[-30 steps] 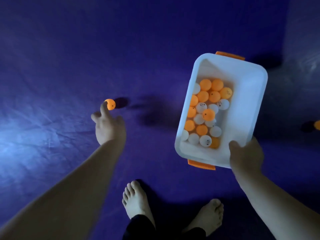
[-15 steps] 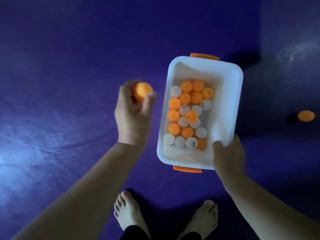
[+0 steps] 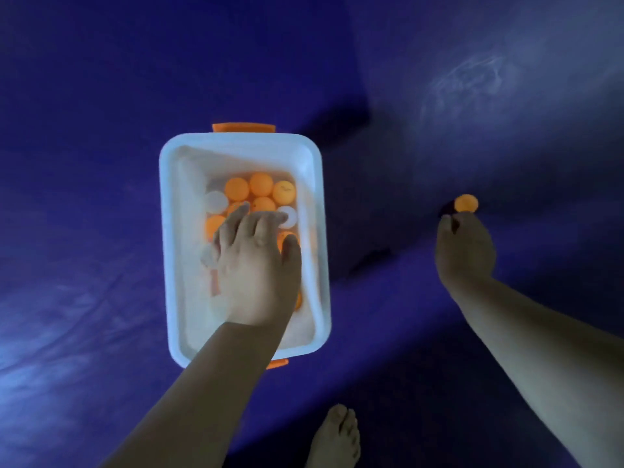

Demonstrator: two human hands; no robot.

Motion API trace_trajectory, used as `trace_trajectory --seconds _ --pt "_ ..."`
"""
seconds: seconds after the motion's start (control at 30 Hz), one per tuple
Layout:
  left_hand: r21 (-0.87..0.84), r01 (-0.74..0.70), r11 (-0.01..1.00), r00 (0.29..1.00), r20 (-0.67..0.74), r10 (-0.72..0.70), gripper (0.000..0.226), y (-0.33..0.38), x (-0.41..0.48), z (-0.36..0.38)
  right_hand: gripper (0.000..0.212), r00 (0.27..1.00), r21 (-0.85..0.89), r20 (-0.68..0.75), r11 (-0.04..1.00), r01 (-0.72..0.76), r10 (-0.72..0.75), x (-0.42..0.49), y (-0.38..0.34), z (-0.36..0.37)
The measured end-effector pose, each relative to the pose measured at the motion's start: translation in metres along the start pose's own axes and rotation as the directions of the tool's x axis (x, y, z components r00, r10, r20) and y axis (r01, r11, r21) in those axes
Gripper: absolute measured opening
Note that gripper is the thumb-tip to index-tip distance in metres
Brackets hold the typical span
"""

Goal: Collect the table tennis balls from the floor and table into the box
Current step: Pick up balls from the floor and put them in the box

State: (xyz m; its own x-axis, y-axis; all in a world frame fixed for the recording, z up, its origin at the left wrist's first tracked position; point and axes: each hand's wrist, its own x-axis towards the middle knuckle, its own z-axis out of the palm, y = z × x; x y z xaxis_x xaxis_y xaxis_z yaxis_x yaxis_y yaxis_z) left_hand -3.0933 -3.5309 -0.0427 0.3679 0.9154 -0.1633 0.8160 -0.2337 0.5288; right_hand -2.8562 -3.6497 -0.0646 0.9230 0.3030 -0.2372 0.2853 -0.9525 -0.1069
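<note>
Box: one white box (image 3: pixel 243 153) with two orange handles, resting on the purple floor (image 3: pixel 84 231), centre-left.
Balls in box: about six orange and three white visible; others hidden under the hand.
Left hand (image 3: pixel 256 261): palm down inside the box, fingers spread, gripping nothing.
Right hand (image 3: pixel 464 251): at the right, fingertips touching one orange ball (image 3: pixel 466 203) on the floor; grip cannot be told.
Foot: one bare foot (image 3: pixel 336 437), near edge.

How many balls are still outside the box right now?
1. A single orange ball lies on the purple floor, right of the box, at the fingertips of the right hand. No others show, though some may lie out of frame.
</note>
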Motion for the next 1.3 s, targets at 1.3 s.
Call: trace_trajectory --seconds 1.3 --pt "-0.052 0.577 0.815 0.800 0.238 -0.551 0.007 -0.036 -0.020 -0.255 0.033 0.855 0.440 0.224 0.831 0.340 -0.468 -0.182 -0.191 -0.138"
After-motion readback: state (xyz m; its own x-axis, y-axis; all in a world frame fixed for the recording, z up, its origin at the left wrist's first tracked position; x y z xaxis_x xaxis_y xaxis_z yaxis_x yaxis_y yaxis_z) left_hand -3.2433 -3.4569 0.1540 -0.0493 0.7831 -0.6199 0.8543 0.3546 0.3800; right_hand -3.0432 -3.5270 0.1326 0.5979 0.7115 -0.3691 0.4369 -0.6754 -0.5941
